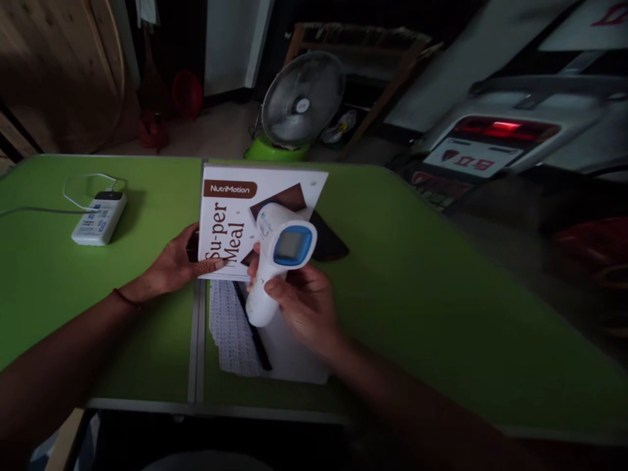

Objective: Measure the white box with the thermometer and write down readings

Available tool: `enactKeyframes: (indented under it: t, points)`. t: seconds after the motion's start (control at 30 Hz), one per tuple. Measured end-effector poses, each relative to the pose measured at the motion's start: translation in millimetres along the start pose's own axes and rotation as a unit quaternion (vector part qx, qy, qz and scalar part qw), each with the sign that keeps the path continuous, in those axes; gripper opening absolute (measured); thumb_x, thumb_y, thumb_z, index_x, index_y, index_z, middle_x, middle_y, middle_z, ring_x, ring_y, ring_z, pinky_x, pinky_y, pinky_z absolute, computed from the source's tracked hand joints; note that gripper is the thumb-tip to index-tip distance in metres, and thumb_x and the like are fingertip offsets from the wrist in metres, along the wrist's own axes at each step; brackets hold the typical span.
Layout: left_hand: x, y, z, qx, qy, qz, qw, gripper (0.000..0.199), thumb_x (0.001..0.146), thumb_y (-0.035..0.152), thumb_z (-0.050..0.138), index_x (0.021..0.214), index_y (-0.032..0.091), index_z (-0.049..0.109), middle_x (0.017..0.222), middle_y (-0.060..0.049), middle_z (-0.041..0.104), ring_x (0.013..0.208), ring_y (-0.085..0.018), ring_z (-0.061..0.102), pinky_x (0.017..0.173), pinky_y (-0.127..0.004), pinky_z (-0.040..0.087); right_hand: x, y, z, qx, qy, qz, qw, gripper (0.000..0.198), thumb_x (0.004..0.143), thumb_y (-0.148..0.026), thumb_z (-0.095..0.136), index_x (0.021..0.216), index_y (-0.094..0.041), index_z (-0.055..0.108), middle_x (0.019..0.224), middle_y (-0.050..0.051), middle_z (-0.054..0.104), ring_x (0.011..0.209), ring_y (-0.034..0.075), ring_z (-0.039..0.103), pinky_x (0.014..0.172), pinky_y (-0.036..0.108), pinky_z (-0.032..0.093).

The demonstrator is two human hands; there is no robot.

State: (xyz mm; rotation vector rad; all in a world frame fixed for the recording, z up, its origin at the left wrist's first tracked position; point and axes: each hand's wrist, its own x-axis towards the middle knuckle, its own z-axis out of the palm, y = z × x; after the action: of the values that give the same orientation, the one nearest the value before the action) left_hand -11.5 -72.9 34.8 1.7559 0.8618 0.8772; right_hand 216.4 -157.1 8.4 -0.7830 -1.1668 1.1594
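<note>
My left hand (179,261) grips the lower left edge of a white box (228,229) printed "NutriMotion Su-per Meal", thumb on the front and the other fingers mostly hidden behind. The box faces me above the table. My right hand (307,301) is wrapped round the handle of a white infrared thermometer (267,281) with a blue-framed screen, held in front of the box and covering part of its print. The screen shows no readable figures. Below them lie printed paper sheets (233,347) with a black pen (258,343) across them.
The green folding table (417,314) has a metal seam near its middle. On its left lies a white power strip (101,219) with cables. Beyond the far edge stand a fan (304,98) on a green base and, at right, a vehicle (505,131) with a red light.
</note>
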Motion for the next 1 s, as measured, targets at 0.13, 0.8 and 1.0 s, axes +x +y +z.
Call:
enactKeyframes:
  t: [0.13,0.8,1.0]
  points:
    - [0.7,1.1,0.8,-0.024,-0.021,0.001,0.999,0.070,0.081,0.059,0.097,0.132,0.020,0.068,0.144,-0.015,0.081,0.133,-0.042,0.077,0.114,-0.059,0.066,0.4,1.0,0.0,-0.003,-0.003,0.004,1.000,0.038,0.082,-0.062,0.096,0.098,-0.029,0.083,0.095,0.003,0.083,0.084,0.022,0.078,0.082,0.047,0.072]
    - [1.3,-2.8,0.8,-0.022,-0.016,0.014,1.000,0.071,0.082,0.056,0.096,0.134,0.018,0.067,0.145,-0.018,0.079,0.135,-0.041,0.076,0.115,-0.057,0.066,-0.2,5.0,-1.5,-0.020,-0.024,-0.001,1.000,0.040,0.086,-0.066,0.092,0.099,-0.029,0.082,0.098,0.004,0.081,0.091,0.024,0.077,0.090,0.048,0.069]
    - [1.8,-2.1,1.1,-0.020,-0.021,0.013,0.999,0.072,0.081,0.058,0.096,0.134,0.018,0.067,0.147,-0.017,0.079,0.136,-0.040,0.075,0.117,-0.058,0.065,0.5,3.5,-1.5,-0.027,-0.024,-0.001,0.999,0.043,0.085,-0.067,0.092,0.097,-0.028,0.082,0.095,0.004,0.081,0.088,0.023,0.077,0.088,0.048,0.070]
